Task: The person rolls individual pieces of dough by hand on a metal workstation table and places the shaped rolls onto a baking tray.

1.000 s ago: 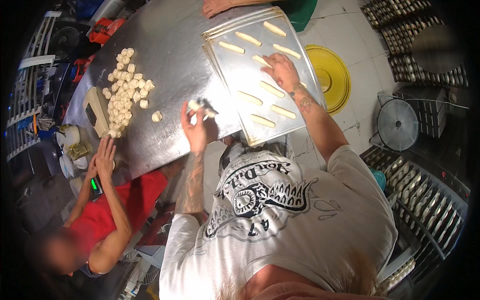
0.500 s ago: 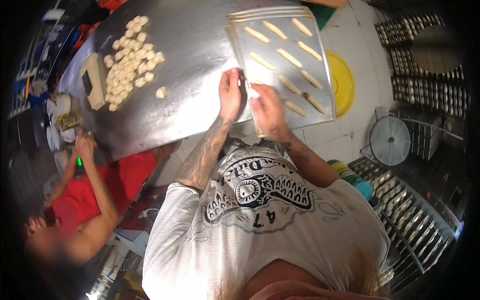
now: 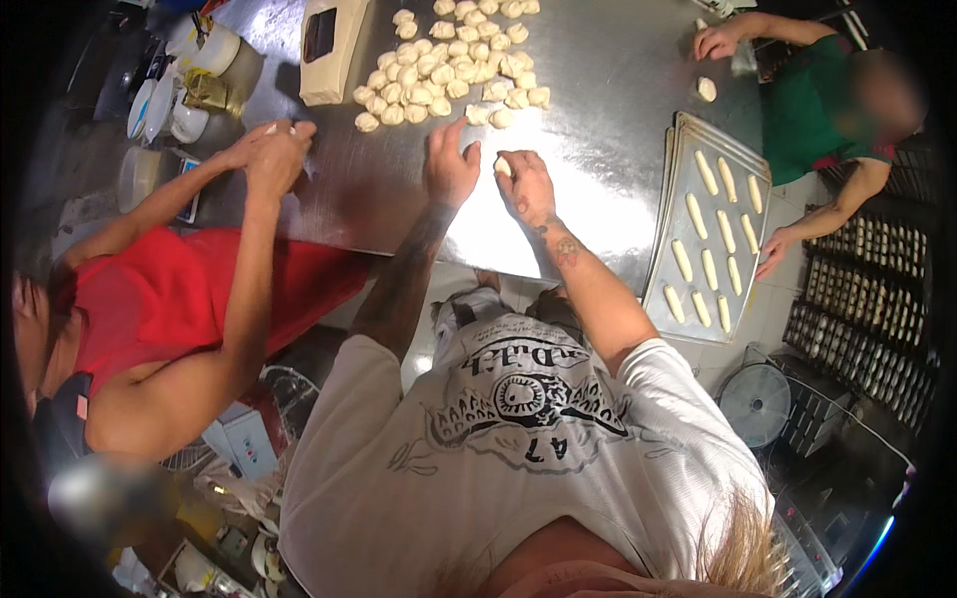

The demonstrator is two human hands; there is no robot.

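My right hand point(image 3: 528, 187) holds a pale dough ball point(image 3: 502, 165) at its fingertips, low over the steel table point(image 3: 588, 110). Beside it, my left hand point(image 3: 453, 167) has its fingers stretched and its thumb apart, with nothing in it. Just beyond both hands lies a loose pile of small dough balls point(image 3: 439, 72); the left fingertips come close to its near edge. To the right, on a stack of metal baking trays point(image 3: 706, 261), several thin dough sticks point(image 3: 727, 231) lie in slanting rows.
At the left, a person in a red apron point(image 3: 169, 309) works with both hands together near tubs point(image 3: 214, 50). A person in green point(image 3: 812, 110) stands at the far right, one hand by another dough piece point(image 3: 706, 90). A beige box point(image 3: 329, 50) stands beside the pile.
My hands have gone from the tray's left edge to the dough pile, and my right hand has taken a dough ball. The view has shifted, bringing the person in green into sight.
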